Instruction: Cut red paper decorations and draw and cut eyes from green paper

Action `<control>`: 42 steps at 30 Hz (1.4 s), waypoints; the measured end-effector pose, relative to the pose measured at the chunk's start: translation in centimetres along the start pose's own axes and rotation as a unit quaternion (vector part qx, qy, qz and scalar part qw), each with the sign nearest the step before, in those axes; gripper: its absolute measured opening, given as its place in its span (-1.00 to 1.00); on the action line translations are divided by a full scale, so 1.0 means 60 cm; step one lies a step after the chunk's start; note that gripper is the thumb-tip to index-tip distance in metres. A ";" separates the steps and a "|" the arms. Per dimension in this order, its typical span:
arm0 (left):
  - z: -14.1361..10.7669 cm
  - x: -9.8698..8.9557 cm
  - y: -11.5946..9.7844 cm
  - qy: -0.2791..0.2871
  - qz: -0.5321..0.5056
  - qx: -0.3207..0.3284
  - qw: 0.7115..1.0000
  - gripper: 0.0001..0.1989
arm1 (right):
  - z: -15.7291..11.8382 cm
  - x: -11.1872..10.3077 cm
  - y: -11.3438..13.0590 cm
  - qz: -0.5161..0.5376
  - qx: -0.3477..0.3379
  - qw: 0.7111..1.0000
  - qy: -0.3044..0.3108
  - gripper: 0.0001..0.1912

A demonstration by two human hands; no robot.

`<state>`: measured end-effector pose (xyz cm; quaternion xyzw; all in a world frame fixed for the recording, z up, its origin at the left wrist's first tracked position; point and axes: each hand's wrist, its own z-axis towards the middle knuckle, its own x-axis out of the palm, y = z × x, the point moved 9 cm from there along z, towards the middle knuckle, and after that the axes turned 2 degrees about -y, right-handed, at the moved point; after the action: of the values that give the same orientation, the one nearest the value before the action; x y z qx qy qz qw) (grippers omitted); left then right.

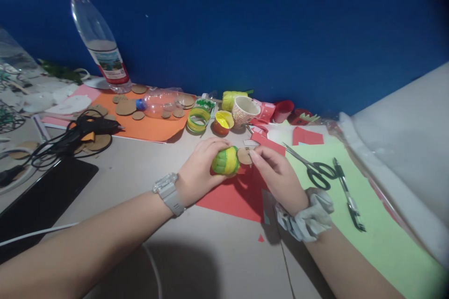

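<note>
My left hand (200, 167), with a grey watch at the wrist, is wrapped round a small green and yellow ribbed cup-like piece (226, 161). A round cardboard disc (245, 155) is pinched between the thumb and fingers of my right hand (275, 173), which has a pale scrunchie at its wrist. The disc is right beside the ribbed piece; whether the two touch I cannot tell. Beneath both hands lies a sheet of red paper (233, 200).
Behind my hands stand small painted cups (246, 111) and a roll of green-yellow tape (198, 120). Scissors (314, 168) and a pen (349, 195) lie on green paper (382, 224) at right. At left are a glue gun (94, 125), a phone (49, 201) and a tall bottle (100, 39).
</note>
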<state>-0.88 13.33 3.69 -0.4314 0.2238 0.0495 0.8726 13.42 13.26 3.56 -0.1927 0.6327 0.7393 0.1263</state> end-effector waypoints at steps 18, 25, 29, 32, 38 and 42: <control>0.001 0.002 0.003 0.011 -0.027 -0.012 1.000 -0.44 | 0.002 -0.016 0.001 0.004 -0.020 1.000 -0.018 -0.74; 0.001 0.017 0.004 0.060 -0.070 -0.016 0.996 -0.38 | 0.007 -0.024 0.031 -0.026 -0.078 0.995 0.056 -0.74; -0.001 0.024 0.001 0.084 -0.084 -0.014 0.993 -0.35 | 0.008 -0.016 0.041 -0.055 -0.103 0.989 0.095 -0.74; -0.001 0.026 0.001 0.093 -0.090 -0.016 0.991 -0.34 | 0.010 -0.019 0.041 -0.086 -0.103 0.988 0.081 -0.75; 0.000 0.026 0.003 0.098 -0.095 -0.021 0.990 -0.34 | 0.009 -0.016 0.046 -0.074 -0.110 0.987 0.094 -0.75; 0.001 0.028 0.004 0.102 -0.098 -0.022 0.990 -0.34 | 0.013 -0.021 0.044 -0.099 -0.097 0.988 0.071 -0.74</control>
<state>0.58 13.34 2.82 -0.4732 0.2667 -0.0756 0.8362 13.28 13.64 6.57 -0.3174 0.5433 0.7655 0.1344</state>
